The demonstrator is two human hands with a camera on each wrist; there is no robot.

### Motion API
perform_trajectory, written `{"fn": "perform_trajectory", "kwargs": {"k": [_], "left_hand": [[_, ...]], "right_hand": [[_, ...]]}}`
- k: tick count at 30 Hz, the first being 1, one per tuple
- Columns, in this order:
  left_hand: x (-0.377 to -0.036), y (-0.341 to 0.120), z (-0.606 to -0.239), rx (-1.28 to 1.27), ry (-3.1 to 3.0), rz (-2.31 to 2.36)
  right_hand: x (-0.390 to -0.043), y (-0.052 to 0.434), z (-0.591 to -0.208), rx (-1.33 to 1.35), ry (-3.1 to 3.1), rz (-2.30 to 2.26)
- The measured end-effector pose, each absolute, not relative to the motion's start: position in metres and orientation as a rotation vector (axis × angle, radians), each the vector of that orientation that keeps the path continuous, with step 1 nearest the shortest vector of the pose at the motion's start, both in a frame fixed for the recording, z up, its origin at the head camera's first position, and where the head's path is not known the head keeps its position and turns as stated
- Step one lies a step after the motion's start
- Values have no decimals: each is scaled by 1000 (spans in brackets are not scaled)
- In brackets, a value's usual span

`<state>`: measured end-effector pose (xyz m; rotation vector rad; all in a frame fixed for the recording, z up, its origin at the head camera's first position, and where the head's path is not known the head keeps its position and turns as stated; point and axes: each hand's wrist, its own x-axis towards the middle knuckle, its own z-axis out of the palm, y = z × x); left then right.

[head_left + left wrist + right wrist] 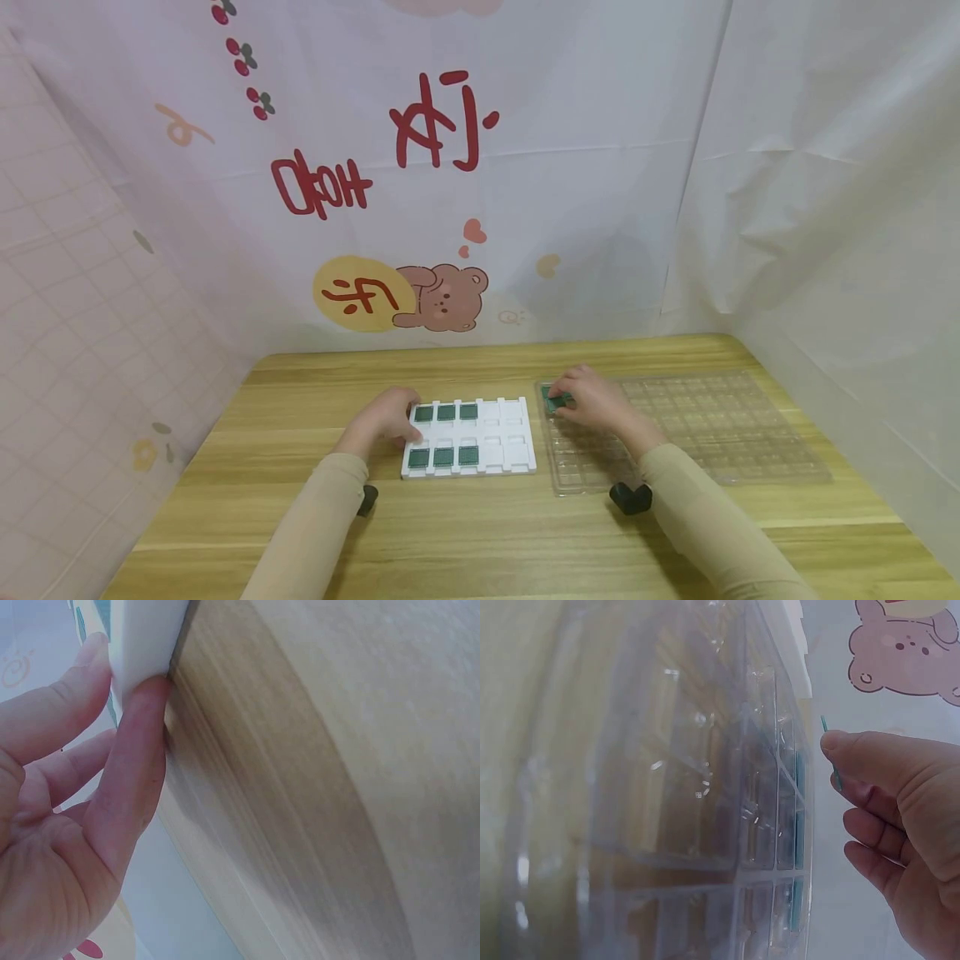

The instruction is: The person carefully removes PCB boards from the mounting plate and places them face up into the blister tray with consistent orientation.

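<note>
A white tray (510, 433) lies at the table's middle, with green chips (446, 412) filling its three left columns in both rows. My left hand (408, 421) is at its left edge; in the left wrist view the thumb (139, 742) and a finger pinch the white tray (146, 637). To the right lies a clear plastic tray (705, 425) of many small pockets. My right hand (562, 398) hovers over its near-left corner and pinches a green chip (557, 404). That chip shows edge-on (835, 774) between my fingertips, beside the clear tray (705, 787).
The wooden table (487, 542) is walled in by white cloth (825, 208) at the back and right and a pink checked sheet (67, 333) at the left. More green chips (798, 780) stand in the clear tray's corner pockets.
</note>
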<state>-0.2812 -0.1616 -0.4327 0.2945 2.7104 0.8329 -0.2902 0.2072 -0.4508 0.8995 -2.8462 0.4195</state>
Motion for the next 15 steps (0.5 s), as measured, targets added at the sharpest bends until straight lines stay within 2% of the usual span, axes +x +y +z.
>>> {"fn": "perform_trajectory", "kwargs": {"k": [15], "left_hand": [[-283, -163, -436, 308, 2726, 801]], "right_hand": [[-293, 205, -459, 899, -2863, 413]]}}
